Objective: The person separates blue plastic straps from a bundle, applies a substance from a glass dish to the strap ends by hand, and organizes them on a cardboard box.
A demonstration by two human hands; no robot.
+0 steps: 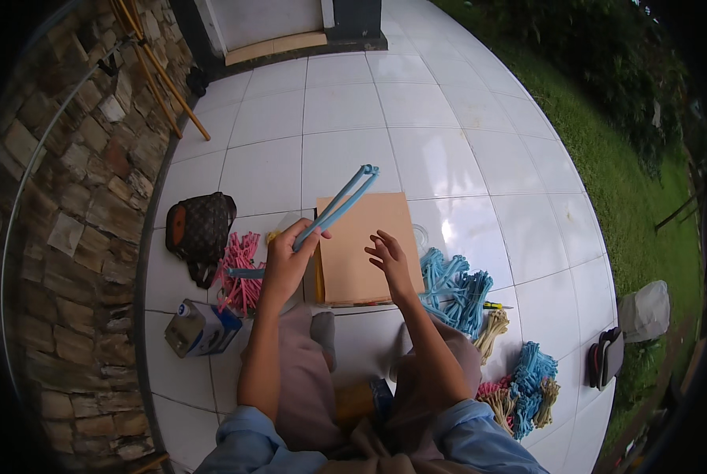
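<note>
My left hand [288, 251] is closed around a light blue strand [345, 199] folded into a long narrow loop. The loop slants up and away to the right, and one tail of it sticks out left of my wrist. My right hand [390, 261] hangs over the right side of a brown cardboard box [361, 237], fingers spread and holding nothing. The box stands between my knees and the far tiles. Beside its right edge lies a heap of blue strands [456, 292]. A pile of pink strands [241, 268] spreads out left of my left hand.
Left of me are a patterned bag [201, 225] and a metal can [201, 328]. At right lie a yellow-handled tool [495, 306], a beige bundle [492, 333] and mixed bundles [533, 379]. A stone wall [92, 205] borders the left; grass [630, 213] borders the right.
</note>
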